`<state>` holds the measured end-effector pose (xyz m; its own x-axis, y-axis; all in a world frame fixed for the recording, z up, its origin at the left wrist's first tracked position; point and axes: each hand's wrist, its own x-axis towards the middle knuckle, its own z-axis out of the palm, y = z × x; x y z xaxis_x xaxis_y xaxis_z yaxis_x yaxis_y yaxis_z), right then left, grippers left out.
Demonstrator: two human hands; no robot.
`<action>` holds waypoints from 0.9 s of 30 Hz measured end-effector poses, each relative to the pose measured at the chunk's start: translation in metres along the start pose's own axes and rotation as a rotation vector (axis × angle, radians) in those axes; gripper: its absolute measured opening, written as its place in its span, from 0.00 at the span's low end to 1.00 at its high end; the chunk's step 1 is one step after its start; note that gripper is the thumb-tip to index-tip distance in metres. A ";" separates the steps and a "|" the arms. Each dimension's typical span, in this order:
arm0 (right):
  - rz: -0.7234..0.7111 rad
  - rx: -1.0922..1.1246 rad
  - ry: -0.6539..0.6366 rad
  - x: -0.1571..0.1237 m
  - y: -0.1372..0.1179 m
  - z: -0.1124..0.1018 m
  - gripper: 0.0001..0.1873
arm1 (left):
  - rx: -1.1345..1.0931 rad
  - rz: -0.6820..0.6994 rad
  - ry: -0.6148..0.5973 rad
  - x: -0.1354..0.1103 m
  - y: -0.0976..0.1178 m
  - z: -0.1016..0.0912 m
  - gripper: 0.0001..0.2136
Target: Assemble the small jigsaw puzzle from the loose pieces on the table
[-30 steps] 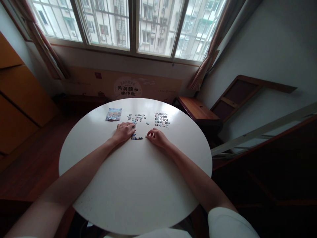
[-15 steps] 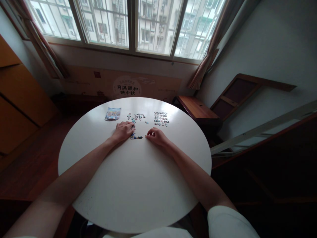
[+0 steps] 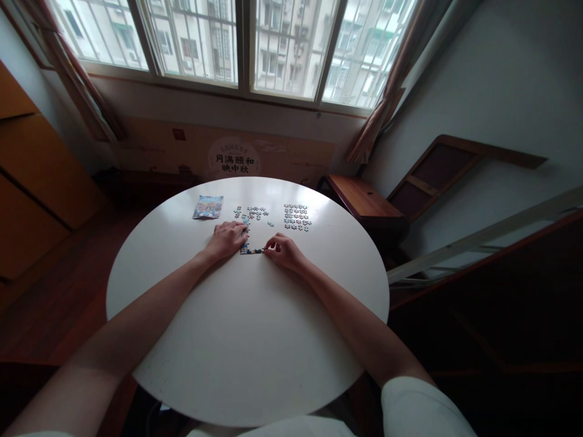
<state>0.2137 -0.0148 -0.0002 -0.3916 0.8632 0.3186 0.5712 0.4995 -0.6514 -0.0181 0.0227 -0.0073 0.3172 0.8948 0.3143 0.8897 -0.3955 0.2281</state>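
Note:
On the round white table (image 3: 255,340) lies a partly joined jigsaw puzzle (image 3: 248,249), an L-shaped strip running up the left side and along the near edge. My left hand (image 3: 228,238) rests flat against the left side of the strip, fingers stretched over its edge. My right hand (image 3: 283,250) pinches a small puzzle piece (image 3: 265,249) at the right end of the near row, where it appears to touch the row. Loose pieces (image 3: 257,213) are scattered just beyond, and more pieces (image 3: 296,216) stand in neat rows to the right.
A colourful picture packet (image 3: 208,207) lies at the back left of the table. A wooden side table (image 3: 364,195) stands beyond the right rim, near a wall with a brown wooden frame (image 3: 437,170). Barred windows (image 3: 241,48) are at the back.
My right hand has moved slightly left, bringing its puzzle piece from a small gap away up to the end of the near row. My left hand stays in place.

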 end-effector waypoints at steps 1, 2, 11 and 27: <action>-0.004 -0.003 -0.001 0.000 -0.001 0.001 0.02 | -0.001 -0.003 -0.002 0.000 0.000 0.000 0.19; -0.005 -0.006 -0.001 0.000 -0.002 0.002 0.02 | -0.003 -0.005 -0.005 0.000 0.000 0.000 0.19; 0.002 -0.002 -0.008 0.000 0.000 0.002 0.03 | -0.009 -0.003 -0.017 0.000 0.001 -0.003 0.19; -0.051 0.024 0.010 0.001 0.005 0.005 0.03 | 0.007 -0.010 -0.021 -0.001 0.005 -0.007 0.19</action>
<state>0.2131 -0.0121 -0.0066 -0.4126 0.8374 0.3584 0.5334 0.5411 -0.6502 -0.0159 0.0182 0.0001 0.3147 0.9031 0.2921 0.8953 -0.3846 0.2247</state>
